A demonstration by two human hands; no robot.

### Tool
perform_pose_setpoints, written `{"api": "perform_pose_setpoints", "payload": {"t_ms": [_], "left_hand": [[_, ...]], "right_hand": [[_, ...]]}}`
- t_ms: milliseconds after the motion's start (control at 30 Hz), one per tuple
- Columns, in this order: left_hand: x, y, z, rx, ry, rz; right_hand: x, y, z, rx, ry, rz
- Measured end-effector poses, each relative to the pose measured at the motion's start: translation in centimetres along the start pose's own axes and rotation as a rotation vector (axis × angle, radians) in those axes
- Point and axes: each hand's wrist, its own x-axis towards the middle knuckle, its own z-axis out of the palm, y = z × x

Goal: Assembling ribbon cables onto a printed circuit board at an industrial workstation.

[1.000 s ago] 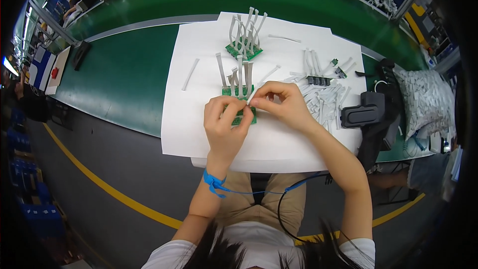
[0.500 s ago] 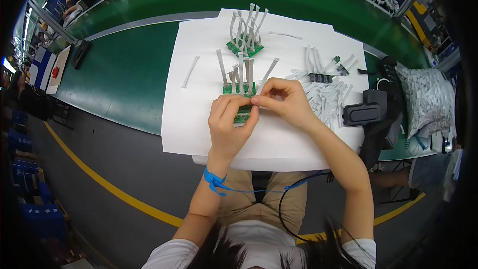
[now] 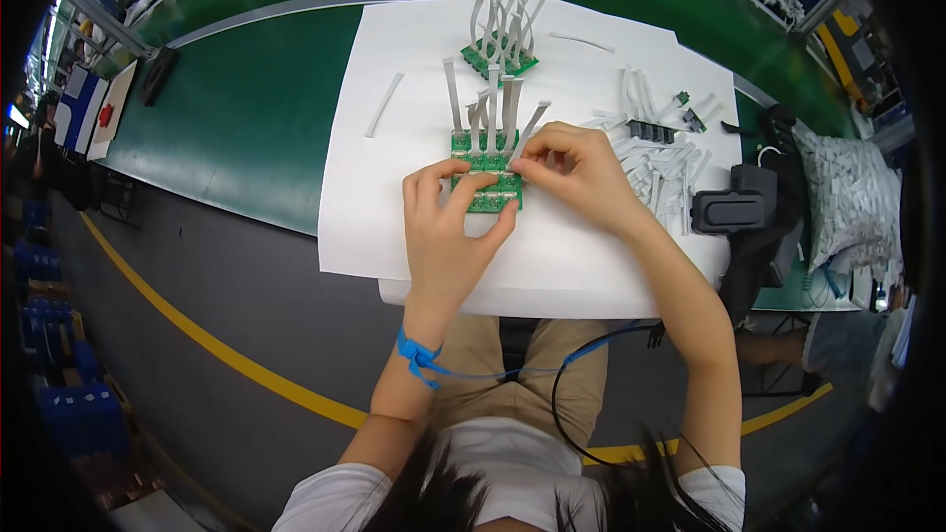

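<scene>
A green circuit board panel (image 3: 486, 202) lies on white paper in front of me, with several grey-white flat ribbon cables (image 3: 451, 99) standing up from its far rows. My left hand (image 3: 443, 207) holds the panel, fingers spread over its left side and face, thumb at its near right edge. At the panel's right edge, my right hand (image 3: 572, 172) pinches a flat ribbon cable (image 3: 532, 126) near its lower end. That cable leans up to the right; the fingers hide whether its end sits in a connector. Near rows of the panel carry pale connectors without cables.
Behind stands a second green board (image 3: 473, 60) full of upright cables. Loose cables (image 3: 655, 177) lie in a pile at right, beside a black connector strip (image 3: 650, 131). Single cables lie left and far right. A black device (image 3: 734, 207) and a bag of cables (image 3: 847, 197) border the right.
My left fingers have spread apart and drawn back from my right fingertips, baring more of the panel. My right hand stays at the cable's lower end. The whole view has shifted slightly.
</scene>
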Motion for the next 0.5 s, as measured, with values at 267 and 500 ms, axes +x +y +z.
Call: {"api": "perform_pose_setpoints", "payload": {"t_ms": [267, 500], "left_hand": [[-0.16, -0.32, 0.25, -0.025, 0.018, -0.001], [-0.08, -0.46, 0.24, -0.030, 0.015, -0.007]], "right_hand": [[-0.10, 0.08, 0.33, -0.101, 0.009, -0.072], [-0.04, -0.19, 0.45, -0.079, -0.001, -0.076]]}}
